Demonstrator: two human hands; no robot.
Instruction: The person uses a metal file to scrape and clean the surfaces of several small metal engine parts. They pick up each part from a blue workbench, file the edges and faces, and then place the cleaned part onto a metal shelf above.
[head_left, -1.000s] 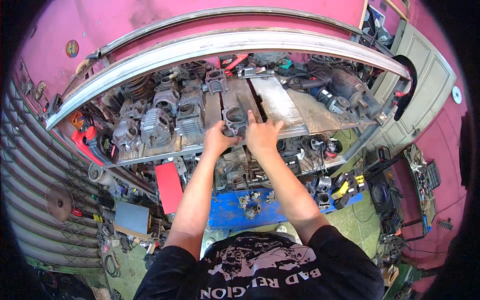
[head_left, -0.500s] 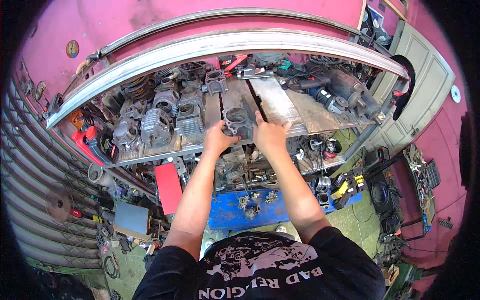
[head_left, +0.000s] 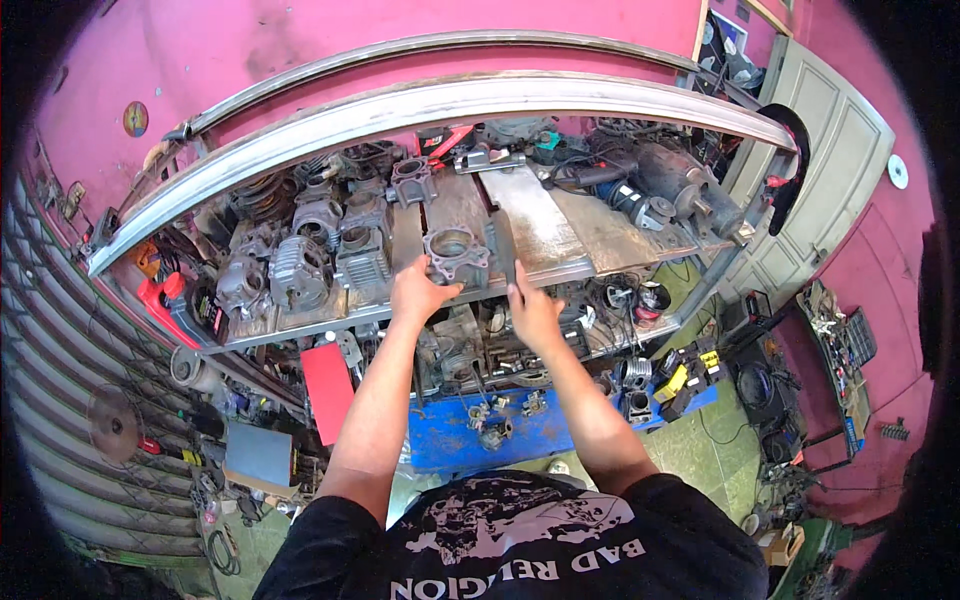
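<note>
A grey engine cylinder block (head_left: 456,252) with a wide round bore sits near the front edge of the upper shelf. My left hand (head_left: 420,294) grips its near left side, thumb along the front. Just right of the block, my right hand (head_left: 537,314) holds the near end of a dark, flat, narrow bar (head_left: 502,238), which points away from me. What kind of tool or part the bar is, I cannot make out. A smaller cylinder block (head_left: 411,182) stands behind, and a finned cylinder (head_left: 362,258) is to the left.
Engine casings (head_left: 300,272) crowd the shelf's left side; a cylindrical motor-like part (head_left: 650,205) lies right. A metal rail (head_left: 450,92) arches across above. Below are loose parts, a red panel (head_left: 327,392) and a blue bench (head_left: 440,440) holding small parts.
My right hand has drawn back toward me from the shelf and now grasps the dark bar's near end. My left hand stays at the cylinder block, and the view has shifted slightly.
</note>
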